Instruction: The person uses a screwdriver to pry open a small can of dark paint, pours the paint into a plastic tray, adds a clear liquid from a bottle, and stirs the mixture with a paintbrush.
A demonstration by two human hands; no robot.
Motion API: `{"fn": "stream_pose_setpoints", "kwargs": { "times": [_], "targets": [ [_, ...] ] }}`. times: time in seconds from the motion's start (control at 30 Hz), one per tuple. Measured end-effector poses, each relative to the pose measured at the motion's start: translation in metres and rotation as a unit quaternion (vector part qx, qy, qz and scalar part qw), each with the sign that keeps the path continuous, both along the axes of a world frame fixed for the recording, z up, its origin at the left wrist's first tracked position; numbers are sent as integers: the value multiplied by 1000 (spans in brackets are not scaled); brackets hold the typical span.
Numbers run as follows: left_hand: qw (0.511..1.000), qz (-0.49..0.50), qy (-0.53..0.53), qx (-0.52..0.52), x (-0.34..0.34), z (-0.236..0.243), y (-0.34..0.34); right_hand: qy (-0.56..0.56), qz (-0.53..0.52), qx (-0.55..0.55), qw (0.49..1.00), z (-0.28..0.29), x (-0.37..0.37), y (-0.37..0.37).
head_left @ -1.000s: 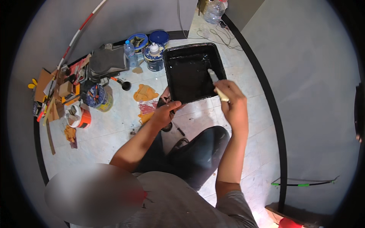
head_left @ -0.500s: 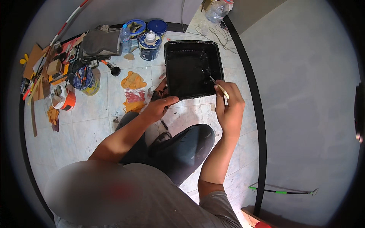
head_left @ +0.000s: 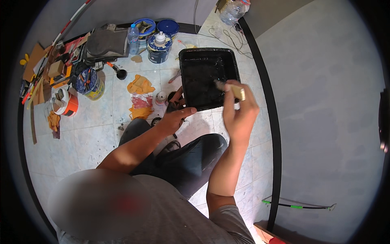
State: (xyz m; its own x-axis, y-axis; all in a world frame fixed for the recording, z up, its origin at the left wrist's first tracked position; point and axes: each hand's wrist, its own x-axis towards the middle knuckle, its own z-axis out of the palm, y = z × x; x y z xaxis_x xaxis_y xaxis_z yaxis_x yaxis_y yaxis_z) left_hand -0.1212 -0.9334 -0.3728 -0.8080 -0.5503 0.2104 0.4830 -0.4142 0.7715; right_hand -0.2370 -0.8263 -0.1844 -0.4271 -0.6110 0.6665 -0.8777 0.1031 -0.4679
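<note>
A black rectangular paint tray (head_left: 207, 55) is held above the floor between my legs and the far wall, its inside coated with wet black paint. My left hand (head_left: 177, 116) grips its near left corner, thumb on the rim and the other fingers partly hidden underneath. My right hand (head_left: 242, 114) is closed around a paintbrush (head_left: 237, 92) with a pale yellowish handle. The brush head points left over the inside of the tray and is smeared by motion. Whether the bristles touch the paint, I cannot tell.
Paint buckets (head_left: 159, 53), a water bottle (head_left: 133, 40) and a dark panel (head_left: 107, 42) stand along the far wall. Orange rags (head_left: 141, 84), a black-tipped brush (head_left: 121, 74) and an orange bucket (head_left: 70, 106) lie left. A grey wall (head_left: 325, 122) rises at right.
The tray has shifted slightly right and nearer to me, with my left hand still on its corner. My right hand has turned the brush, so its broad handle side now shows.
</note>
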Motion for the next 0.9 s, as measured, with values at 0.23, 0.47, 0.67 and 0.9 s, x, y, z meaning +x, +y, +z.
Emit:
{"fn": "stream_pose_setpoints", "kwargs": {
  "times": [0.23, 0.47, 0.67, 0.9],
  "targets": [
    [973, 58, -39, -222, 4, 17, -7, 4, 58, 68, 996, -23, -26, 4],
    [993, -67, 15, 101, 8, 17, -8, -51, 58, 34, 996, -27, 9, 43],
    [993, -78, -6, 86, 13, 7, -6, -318, -75, -94, 940, -43, -10, 34],
    [995, -64, -5, 76, 20, 12, -11, -333, -127, -127, 926, -60, -12, 32]
  ]
}}
